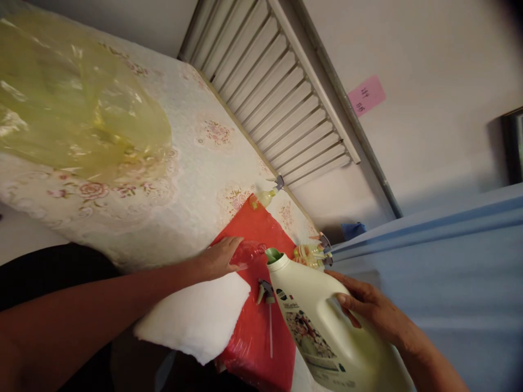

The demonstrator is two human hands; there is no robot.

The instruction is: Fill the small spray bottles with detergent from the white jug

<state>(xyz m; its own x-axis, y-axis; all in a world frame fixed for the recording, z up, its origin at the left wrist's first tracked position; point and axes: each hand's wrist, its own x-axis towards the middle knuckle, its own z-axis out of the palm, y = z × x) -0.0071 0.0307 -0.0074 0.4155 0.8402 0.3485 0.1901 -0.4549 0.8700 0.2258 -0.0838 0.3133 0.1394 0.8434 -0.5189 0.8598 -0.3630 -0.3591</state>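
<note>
My left hand (pixel 220 257) is wrapped around a clear plastic bottle (pixel 247 254), whose open neck points at the jug. By its handle, my right hand (pixel 368 305) grips a large pale green detergent jug (pixel 310 305). The jug is tilted, its green-lined mouth right beside the bottle's neck; I cannot tell whether liquid is flowing. Below the bottle lies a grey trigger spray head (pixel 266 292) with a thin tube. Both rest over a red plastic-covered surface (pixel 261 220). A white folded cloth or paper (pixel 200 316) lies under my left forearm.
Spray bottles stand at the table's back edge, one alone (pixel 266 197) and others (pixel 310 255) behind the jug. A big yellowish plastic bag (pixel 81 103) covers the left of the flowered tablecloth (pixel 208 163). Beyond are a slatted rail (pixel 281 81) and a blue curtain (pixel 449 272).
</note>
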